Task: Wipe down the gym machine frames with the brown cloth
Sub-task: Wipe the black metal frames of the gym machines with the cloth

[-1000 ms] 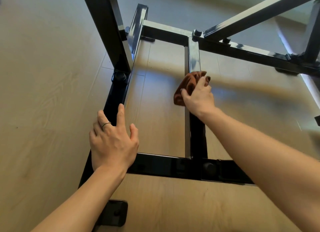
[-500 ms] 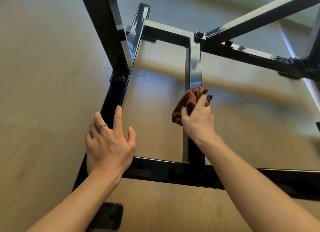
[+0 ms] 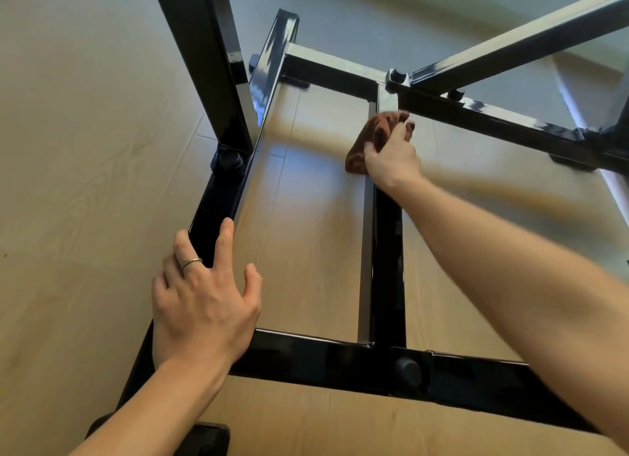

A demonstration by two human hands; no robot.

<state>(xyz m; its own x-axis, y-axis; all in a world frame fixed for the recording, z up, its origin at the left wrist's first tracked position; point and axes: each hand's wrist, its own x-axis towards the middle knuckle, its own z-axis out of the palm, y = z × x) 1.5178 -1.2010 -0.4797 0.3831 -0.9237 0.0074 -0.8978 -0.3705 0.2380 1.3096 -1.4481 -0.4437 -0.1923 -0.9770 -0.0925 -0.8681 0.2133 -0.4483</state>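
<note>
Wood floor [image 3: 85, 149]; brown cloth [image 3: 371, 139] bunched under right grip [image 3: 391, 156] on centre frame bar [image 3: 388, 251], fingers curled round it.

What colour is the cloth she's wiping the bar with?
Reddish-brown, a crumpled cloth gripped by the right hand; seen in the head view.

My right hand [image 3: 391, 156] presses the cloth [image 3: 372, 139] on the centre bar [image 3: 386, 251]; my left hand [image 3: 204, 306] rests on the left rail [image 3: 218, 197], nearer me.
</note>
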